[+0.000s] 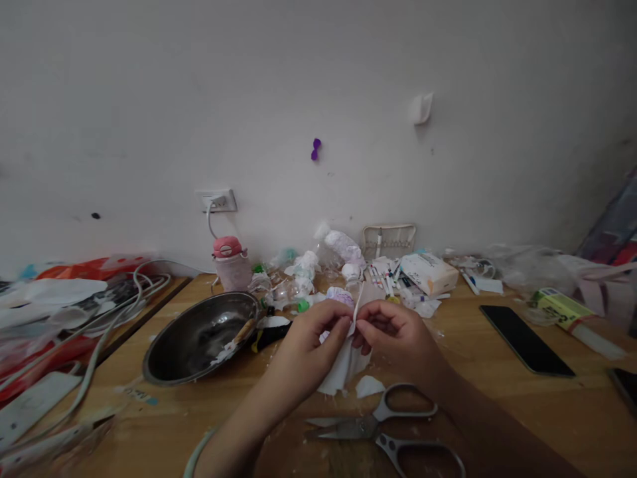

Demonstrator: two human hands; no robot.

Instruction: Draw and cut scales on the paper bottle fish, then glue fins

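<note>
A white tissue (343, 372) hangs between my two hands above the wooden table. My left hand (321, 332) pinches its edge between thumb and fingers. My right hand (391, 332) is closed on the same tissue from the other side, fingertips almost meeting those of the left. Behind the hands shows a rounded white piece with purple marks (340, 295), partly covered by them. Scissors (368, 425) with grey handles lie spread on the table just below the hands, blades to the left. A small white scrap (369, 386) rests between scissors and tissue.
A dark pan (189, 345) holding a wooden-handled tool stands at left. A pink-lidded bottle (231, 265) is behind it. Markers (385, 275), a tissue pack (428, 272) and crumpled plastic crowd the back. A black phone (526, 340) lies at right; cables (107, 332) run along the left.
</note>
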